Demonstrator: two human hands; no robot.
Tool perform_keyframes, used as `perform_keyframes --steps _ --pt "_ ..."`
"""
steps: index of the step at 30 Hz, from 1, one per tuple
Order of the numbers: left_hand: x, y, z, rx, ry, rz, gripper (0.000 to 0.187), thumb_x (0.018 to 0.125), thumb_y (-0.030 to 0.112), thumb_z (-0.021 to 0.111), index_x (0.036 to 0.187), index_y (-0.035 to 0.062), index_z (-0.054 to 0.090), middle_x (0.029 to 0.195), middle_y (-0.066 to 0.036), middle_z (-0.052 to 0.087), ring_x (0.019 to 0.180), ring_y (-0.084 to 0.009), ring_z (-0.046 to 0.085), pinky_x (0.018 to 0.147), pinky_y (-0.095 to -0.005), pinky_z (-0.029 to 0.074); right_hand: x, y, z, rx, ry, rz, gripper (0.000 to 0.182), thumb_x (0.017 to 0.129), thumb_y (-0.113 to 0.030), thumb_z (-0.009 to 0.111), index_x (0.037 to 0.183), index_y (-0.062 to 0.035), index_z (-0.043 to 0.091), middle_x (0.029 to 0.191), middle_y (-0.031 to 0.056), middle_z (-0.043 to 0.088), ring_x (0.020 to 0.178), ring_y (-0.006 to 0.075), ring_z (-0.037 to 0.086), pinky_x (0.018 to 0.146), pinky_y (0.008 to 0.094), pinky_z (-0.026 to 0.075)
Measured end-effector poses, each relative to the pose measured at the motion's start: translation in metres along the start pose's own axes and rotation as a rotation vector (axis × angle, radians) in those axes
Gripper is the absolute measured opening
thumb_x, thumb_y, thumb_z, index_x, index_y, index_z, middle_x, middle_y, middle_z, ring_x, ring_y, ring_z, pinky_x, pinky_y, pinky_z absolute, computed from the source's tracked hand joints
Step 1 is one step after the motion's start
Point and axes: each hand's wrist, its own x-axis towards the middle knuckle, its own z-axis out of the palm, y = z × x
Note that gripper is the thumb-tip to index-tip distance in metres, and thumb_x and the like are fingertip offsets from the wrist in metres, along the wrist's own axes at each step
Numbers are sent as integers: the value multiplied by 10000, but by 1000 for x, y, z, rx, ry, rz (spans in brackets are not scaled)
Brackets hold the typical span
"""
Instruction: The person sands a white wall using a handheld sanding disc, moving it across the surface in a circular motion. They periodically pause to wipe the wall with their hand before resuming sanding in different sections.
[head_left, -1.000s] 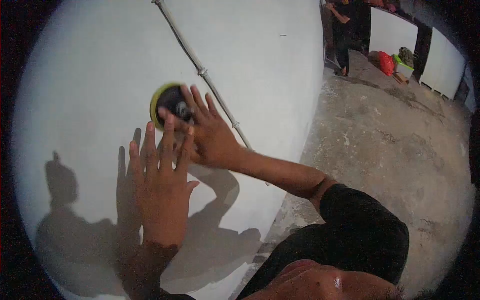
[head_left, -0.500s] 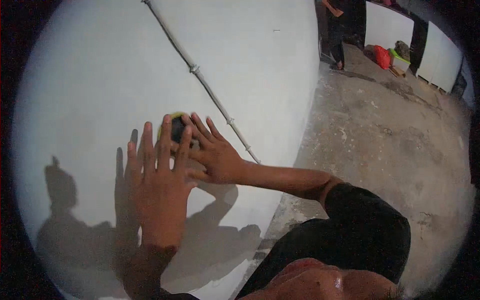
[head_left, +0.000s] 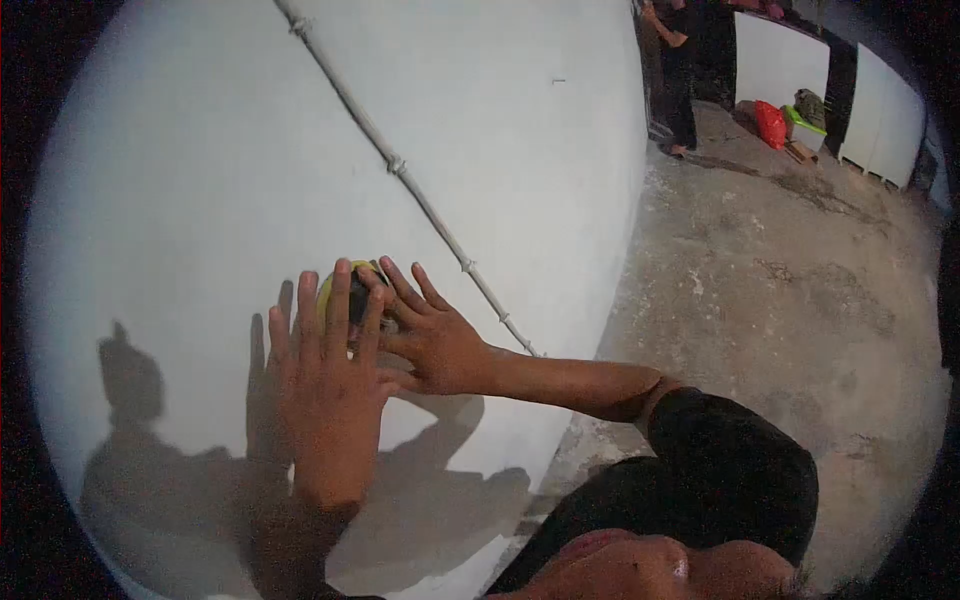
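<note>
A round, flat disc (head_left: 358, 304), dark in the middle with a yellow rim, lies against the white wall (head_left: 180, 200). My left hand (head_left: 330, 400) is open, its long fingers stretched upward and overlapping the disc's lower part. From the right, my right hand (head_left: 435, 340) reaches across with fingers spread flat on the disc's right side. Where the two hands meet, some right fingers pass behind the left ones. Much of the disc is covered by the fingers, and its exact kind cannot be made out.
A thin pale pipe (head_left: 345, 100) with clips runs diagonally down the wall, just right of my hands. Rough concrete floor (head_left: 740, 330) lies to the right. Farther back are a person in dark clothes (head_left: 678, 85), a red bag (head_left: 770, 124) and white panels (head_left: 780, 62).
The wall, pipe and both hands appear slightly lower in view, as the camera has tilted up a little. My hands stay flat over the disc.
</note>
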Motion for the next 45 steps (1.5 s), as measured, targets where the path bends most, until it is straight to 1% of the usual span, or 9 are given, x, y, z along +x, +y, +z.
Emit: perform_keyframes --steps 9,14,18,20,29,37,39,40,45 --pt "-5 10 -24 103 18 -43 1133 697 428 828 1578 154 171 1654 -64 116 1523 -312 105 1238 -563 107 4 -3 1 93 67 86 718 925 -607 539 1548 -339 303 1644 195 54 1522 390 26 1212 597 65" --pt "-8 14 -24 56 83 21 1109 720 391 819 1575 119 168 1652 -103 123 1521 -337 111 1225 -582 117 -84 -17 39 123 -33 257 687 947 -532 557 1550 -324 303 1606 258 159 1481 454 178 1188 620 159" --pt "-51 27 26 -164 160 -33 1176 698 357 855 1578 71 130 1638 -167 159 1504 -380 168 1214 -583 138 -148 -15 59 201 -123 380 708 947 -506 571 1555 -287 281 1598 262 169 1483 456 168 1192 612 165" --pt "-72 57 76 -411 162 -109 1073 782 536 748 1574 74 192 1624 -176 226 1492 -369 233 1211 -543 155 -199 -12 87 195 -164 423 640 985 -569 477 1554 -348 284 1612 242 154 1490 443 158 1209 580 138" --pt "-140 152 189 -912 130 -123 846 896 551 646 1539 111 316 1623 -186 210 1500 -372 199 1198 -594 147 -316 -59 86 914 -235 1252 796 975 -723 253 1569 -193 266 1497 233 431 1378 374 416 1129 438 324" --pt "-245 124 231 -864 482 -36 840 873 572 674 1538 204 318 1624 -216 174 1482 -461 185 1149 -697 139 -309 -104 121 1206 24 1552 911 929 -797 273 1414 -50 462 1429 142 434 1356 241 334 1145 426 245" --pt "-263 120 231 -758 536 -160 822 882 554 671 1537 195 327 1618 -254 147 1485 -476 151 1145 -706 111 -296 -128 124 1229 58 1550 777 953 -779 206 1095 -80 515 1063 100 496 1030 217 432 1052 404 310" --pt "-271 120 226 -707 489 -266 779 907 510 655 1538 186 332 1619 -273 103 1489 -477 127 1147 -702 89 -301 -123 135 1476 -152 1559 974 913 -806 305 1529 -52 287 1545 151 299 1446 269 255 1205 444 156" --pt "-303 114 219 -616 485 -530 749 940 439 630 1550 145 309 1635 -253 14 1504 -455 80 1157 -678 59 -272 -192 150 1549 1 1505 944 954 -748 303 1576 -55 141 1598 192 186 1483 303 171 1217 447 102"
